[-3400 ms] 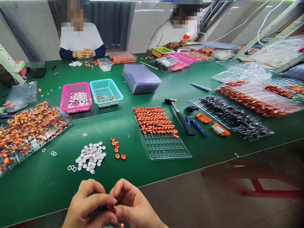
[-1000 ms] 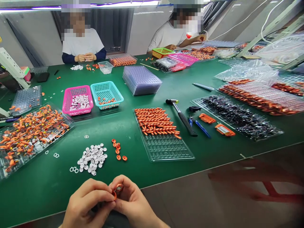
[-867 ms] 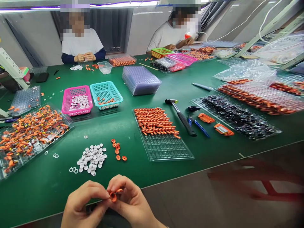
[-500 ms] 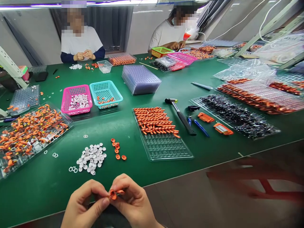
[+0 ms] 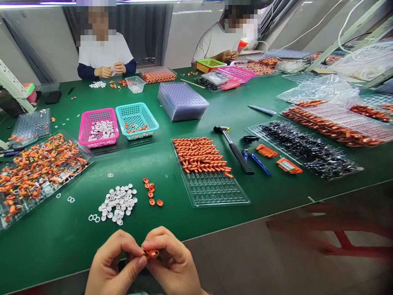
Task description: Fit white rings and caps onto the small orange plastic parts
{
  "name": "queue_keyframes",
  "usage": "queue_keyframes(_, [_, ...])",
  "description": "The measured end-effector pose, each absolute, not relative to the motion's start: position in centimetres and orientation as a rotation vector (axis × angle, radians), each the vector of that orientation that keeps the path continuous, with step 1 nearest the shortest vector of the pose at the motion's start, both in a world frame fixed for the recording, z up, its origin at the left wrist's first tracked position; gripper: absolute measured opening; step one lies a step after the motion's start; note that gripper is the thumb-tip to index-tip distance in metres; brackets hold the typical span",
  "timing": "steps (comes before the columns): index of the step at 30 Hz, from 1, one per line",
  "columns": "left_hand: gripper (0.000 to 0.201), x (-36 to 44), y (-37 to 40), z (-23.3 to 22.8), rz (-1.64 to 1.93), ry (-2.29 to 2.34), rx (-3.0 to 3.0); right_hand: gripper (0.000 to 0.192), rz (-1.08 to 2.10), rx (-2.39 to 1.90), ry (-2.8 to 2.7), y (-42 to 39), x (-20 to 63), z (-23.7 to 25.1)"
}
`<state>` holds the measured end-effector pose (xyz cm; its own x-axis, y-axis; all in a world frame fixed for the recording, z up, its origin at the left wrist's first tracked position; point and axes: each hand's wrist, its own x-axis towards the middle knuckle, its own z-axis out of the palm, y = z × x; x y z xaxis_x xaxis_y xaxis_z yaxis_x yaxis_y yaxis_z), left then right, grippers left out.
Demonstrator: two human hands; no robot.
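While both hands meet at near bench point(image 5: 61, 246) edge, left hand point(image 5: 110, 266) and right hand point(image 5: 175, 266) pinch small orange part point(image 5: 150, 253) between fingertips, just below white cap pile point(image 5: 118, 203). Advice: keep pinch light, align pieces squarely, press evenly over bench.

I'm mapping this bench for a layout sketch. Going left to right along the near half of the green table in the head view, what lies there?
Tray of mixed orange parts → pile of white discs → small orange rings → clear tray with rows of orange pieces → hammer → tray of black parts.
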<state>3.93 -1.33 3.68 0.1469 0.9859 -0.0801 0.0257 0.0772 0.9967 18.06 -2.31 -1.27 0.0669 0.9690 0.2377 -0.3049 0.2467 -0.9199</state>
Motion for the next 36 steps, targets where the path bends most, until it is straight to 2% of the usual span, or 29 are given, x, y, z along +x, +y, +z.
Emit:
queue_keyframes(15, [0.024,4.6,-1.7,3.3,1.04,1.174,1.137,0.025,0.987,-0.863,-1.202,-2.5,18.5,-1.0])
queue_keyframes(20, [0.012,3.8,-1.1,3.5,0.901,1.144,1.336,0.025,0.936,-0.866,-1.23,-2.3,18.9,-1.0])
queue_keyframes(22, [0.008,3.4,-0.8,3.6,0.885,1.134,1.511,0.025,0.993,-0.847,-1.276,-2.2,19.3,-0.7])
queue_keyframes(27, [0.024,2.7,0.0,3.8,1.038,1.062,1.977,0.033,1.344,-0.847,-1.379,-1.7,21.3,0.6])
queue_keyframes(31, [0.024,2.7,-0.3,3.5,1.116,1.065,2.131,0.021,1.426,-0.913,-1.431,-1.4,22.2,1.7])
queue_keyframes(36, [0.027,2.5,-0.7,2.7,1.104,1.064,2.251,0.013,1.296,-0.978,-1.511,-1.5,21.9,1.7])
